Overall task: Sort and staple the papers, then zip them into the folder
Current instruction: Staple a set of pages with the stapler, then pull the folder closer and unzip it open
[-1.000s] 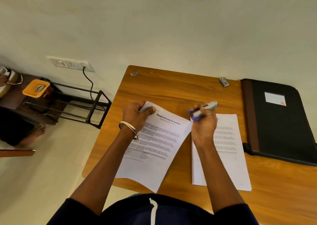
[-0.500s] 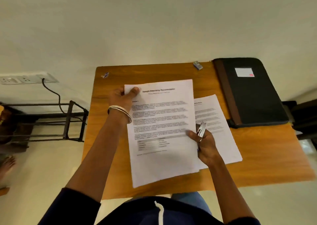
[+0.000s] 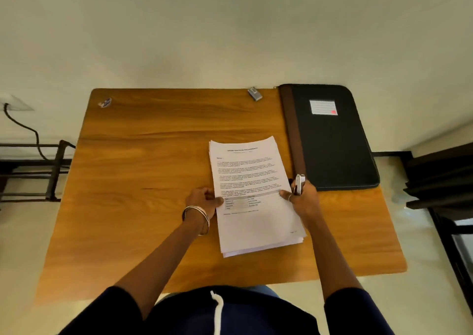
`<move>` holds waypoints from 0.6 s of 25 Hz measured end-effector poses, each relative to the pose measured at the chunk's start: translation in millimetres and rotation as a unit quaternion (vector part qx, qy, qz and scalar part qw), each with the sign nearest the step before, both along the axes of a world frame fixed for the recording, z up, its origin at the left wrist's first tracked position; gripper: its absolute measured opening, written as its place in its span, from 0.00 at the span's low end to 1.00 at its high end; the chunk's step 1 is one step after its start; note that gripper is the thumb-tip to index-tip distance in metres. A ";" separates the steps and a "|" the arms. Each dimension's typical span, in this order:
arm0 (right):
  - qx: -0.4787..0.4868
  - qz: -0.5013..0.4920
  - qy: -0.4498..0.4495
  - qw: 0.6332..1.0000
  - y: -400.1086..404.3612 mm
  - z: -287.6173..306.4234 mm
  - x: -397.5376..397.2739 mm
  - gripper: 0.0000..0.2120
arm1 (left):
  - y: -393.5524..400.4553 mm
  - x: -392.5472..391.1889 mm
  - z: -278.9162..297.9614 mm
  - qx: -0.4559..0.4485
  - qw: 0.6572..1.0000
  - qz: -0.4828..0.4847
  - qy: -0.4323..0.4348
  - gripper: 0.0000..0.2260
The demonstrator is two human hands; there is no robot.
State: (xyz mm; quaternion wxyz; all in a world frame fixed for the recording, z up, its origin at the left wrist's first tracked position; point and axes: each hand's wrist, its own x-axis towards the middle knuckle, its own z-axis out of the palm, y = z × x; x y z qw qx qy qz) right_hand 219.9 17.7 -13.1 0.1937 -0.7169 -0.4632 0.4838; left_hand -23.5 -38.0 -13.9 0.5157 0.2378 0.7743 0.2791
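A stack of printed papers (image 3: 256, 194) lies on the wooden tabletop (image 3: 153, 168), slightly right of its middle and turned a little counter-clockwise, with the lower sheets fanned out unevenly along the near edge. The left hand (image 3: 204, 200) grips the stack at its left edge, thumb on top of the top sheet beside a small printed table and the other fingers curled at the side of the pile; thin bangles (image 3: 195, 219) circle that wrist. The right hand (image 3: 303, 201) holds the right edge of the stack, its thumb pressed flat on the top page, while the remaining fingers are curled around a small silver stapler (image 3: 299, 183) that points upward and away from the person, just beside the paper's right margin. A ring shows on one finger of this hand. The black zip folder (image 3: 332, 140) with a brown spine lies closed on the tabletop's far right corner, just beside the papers and partly overhanging the right edge; a white label (image 3: 323, 107) with a pink mark sits on its cover. A small grey staple box (image 3: 255, 94) rests near the far edge, left of the folder, and a small sticker-like object (image 3: 105, 102) lies by the far left corner.
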 end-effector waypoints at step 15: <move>0.087 0.178 -0.352 0.915 -7.6 -27.2 -29.0 0.19 | -10.4 43.0 -35.4 0.014 0.999 0.028 0.006 0.19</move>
